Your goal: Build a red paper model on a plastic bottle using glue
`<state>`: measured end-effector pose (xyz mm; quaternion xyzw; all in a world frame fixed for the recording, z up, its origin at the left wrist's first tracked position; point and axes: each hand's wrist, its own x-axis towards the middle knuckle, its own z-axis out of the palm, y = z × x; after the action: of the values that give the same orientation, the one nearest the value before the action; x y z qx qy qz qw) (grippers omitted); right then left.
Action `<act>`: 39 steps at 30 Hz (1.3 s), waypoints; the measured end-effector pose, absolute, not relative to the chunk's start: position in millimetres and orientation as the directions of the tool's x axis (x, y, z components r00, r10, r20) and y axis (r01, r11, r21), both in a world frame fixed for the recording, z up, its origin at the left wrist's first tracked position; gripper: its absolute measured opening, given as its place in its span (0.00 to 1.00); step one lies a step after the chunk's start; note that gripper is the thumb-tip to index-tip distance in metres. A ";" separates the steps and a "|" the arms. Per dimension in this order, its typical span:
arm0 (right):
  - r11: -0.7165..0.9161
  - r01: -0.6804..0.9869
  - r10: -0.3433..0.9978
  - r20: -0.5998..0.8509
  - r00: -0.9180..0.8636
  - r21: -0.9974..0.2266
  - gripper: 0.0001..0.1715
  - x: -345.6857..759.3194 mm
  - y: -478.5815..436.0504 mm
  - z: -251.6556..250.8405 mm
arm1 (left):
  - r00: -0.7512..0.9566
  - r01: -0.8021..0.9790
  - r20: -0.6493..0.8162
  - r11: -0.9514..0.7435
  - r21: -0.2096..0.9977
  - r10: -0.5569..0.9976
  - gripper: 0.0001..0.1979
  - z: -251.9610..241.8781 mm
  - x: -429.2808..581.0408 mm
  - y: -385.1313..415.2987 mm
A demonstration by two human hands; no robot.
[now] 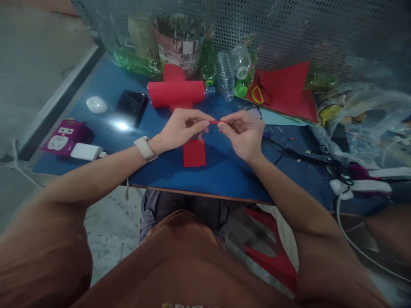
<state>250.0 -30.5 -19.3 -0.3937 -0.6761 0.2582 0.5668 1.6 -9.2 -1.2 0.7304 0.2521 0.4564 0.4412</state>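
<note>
Presently, both hands are raised just above the blue worktop (224, 175), near its middle. The left hand (180, 128) and the right hand (244, 132) each pinch one end of a thin red strip (215, 122) between thumb and forefingers, and the strip spans the small gap between them. Both hands are closed on it; neither is free.

Assessment of the step: the strip appears to be paper rolled or folded tight. Good practice would be:
- keep the pinch light and even at both ends, so the strip does not kink;
- turn the fingers of both hands together, not one against the other;
- hold the work over the red paper piece (194, 153) lying flat directly beneath, so a dropped strip is easily found.

Nearby items: a red paper roll (176, 93) lies behind the hands, with a phone (131, 108) to its left. Black scissors (324, 160) lie well to the right.

Limits of observation:
- Whether the strip is rolled, folded or glued cannot be told; it is too small.
- The fingertips cover both of its ends.
- The left hand hides the upper edge of the red paper piece.
- The bottles (224, 75) and the clear plastic bag (359, 107) at the back are blurred, and their contents are unreadable.
- The worktop's right side is cut off by the frame edge.
</note>
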 end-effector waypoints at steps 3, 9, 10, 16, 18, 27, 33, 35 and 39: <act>0.589 0.270 0.799 0.598 -0.059 -0.761 0.23 252.9 -30.2 -21.3 | 0.484 -0.067 0.391 -0.412 0.909 0.783 0.30 1.0 1.4 -8.4; 0.634 0.340 0.755 0.651 -0.079 -0.695 0.17 257.6 -29.6 -18.9 | 0.513 -0.126 0.297 -0.271 0.954 0.806 0.31 1.7 2.2 -7.8; 0.633 0.350 0.755 0.650 -0.084 -0.690 0.16 258.1 -30.0 -16.8 | 0.512 -0.128 0.281 -0.251 0.959 0.812 0.31 1.8 2.5 -8.2; 0.557 0.394 0.808 0.588 -0.051 -0.731 0.21 258.9 -33.3 -4.0 | 0.518 -0.124 0.237 -0.202 0.972 0.822 0.32 0.1 3.1 -8.1; 0.565 0.356 0.799 0.601 -0.009 -0.745 0.24 259.1 -32.4 -2.2 | 0.494 -0.113 0.252 -0.226 0.967 0.832 0.31 -2.5 1.7 -4.3; 0.599 0.239 0.757 0.638 0.140 -0.764 0.32 276.5 -7.9 -7.7 | 0.368 -0.032 0.343 -0.357 0.933 0.864 0.24 -16.4 -4.4 14.2; 0.539 0.250 0.803 0.580 0.133 -0.804 0.34 277.9 -1.0 -18.1 | 0.369 -0.001 0.344 -0.370 0.929 0.863 0.22 -17.5 -3.7 12.9; 0.542 0.235 0.809 0.577 0.114 -0.807 0.33 276.7 -2.2 -17.5 | 0.374 -0.008 0.336 -0.359 0.933 0.864 0.22 -17.5 -3.8 12.7; 0.542 0.202 0.822 0.565 0.076 -0.816 0.30 276.0 -4.5 -16.8 | 0.382 -0.014 0.337 -0.359 0.933 0.860 0.23 -17.5 -3.9 12.4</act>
<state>276.0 -4.5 -16.8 -0.4057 -0.6307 0.2535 0.6111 -3.9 12.4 -17.5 0.6832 0.3098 0.4613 0.4737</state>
